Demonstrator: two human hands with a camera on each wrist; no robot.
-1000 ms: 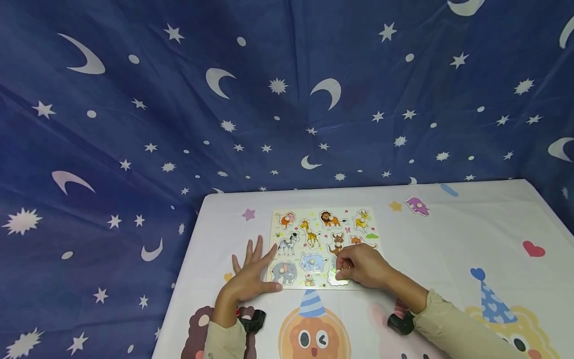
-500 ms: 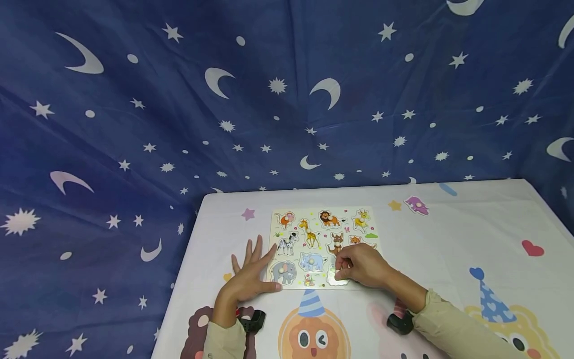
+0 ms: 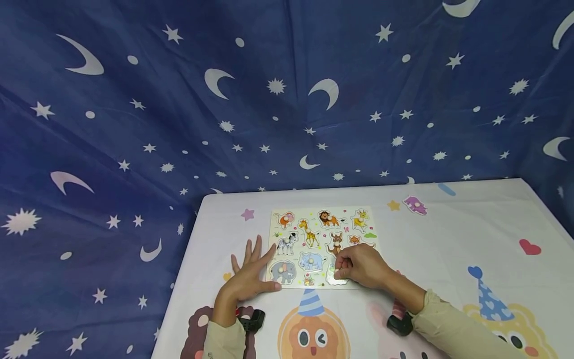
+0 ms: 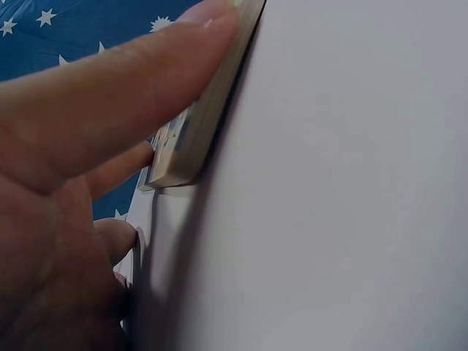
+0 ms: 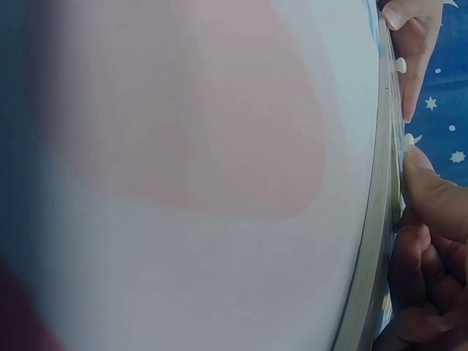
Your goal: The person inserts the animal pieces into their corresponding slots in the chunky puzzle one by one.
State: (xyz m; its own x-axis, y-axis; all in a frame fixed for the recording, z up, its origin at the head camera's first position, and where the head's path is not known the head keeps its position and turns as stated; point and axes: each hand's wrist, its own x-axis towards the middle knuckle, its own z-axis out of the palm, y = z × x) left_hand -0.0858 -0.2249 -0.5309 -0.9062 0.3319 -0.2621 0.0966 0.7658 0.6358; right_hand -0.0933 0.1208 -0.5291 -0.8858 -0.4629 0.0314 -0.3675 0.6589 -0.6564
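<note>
A wooden knob puzzle board [image 3: 329, 284] with animal pieces lies on the table. My left hand [image 3: 246, 281] rests at its lower left corner with the fingers spread and the thumb along the front edge. Beside that hand sit the elephant piece [image 3: 283, 273] and the zebra piece [image 3: 287, 244]. My right hand [image 3: 365, 267] pinches the small white knob [image 5: 408, 141] of a puzzle piece [image 3: 334, 280] at the board's lower right. Fingers cover most of that piece, so its animal cannot be told. The blue rhino piece [image 3: 309, 262] lies left of it.
A purple hippo-like piece [image 3: 415, 205] with a pink knob lies apart on the table, right of the board's far corner. The white tablecloth [image 3: 471, 234] carries printed cartoon figures. A dark blue curtain [image 3: 251, 164] with stars and moons hangs behind the table.
The head view has shifted very slightly. Both hands, the board and its pieces show no clear movement.
</note>
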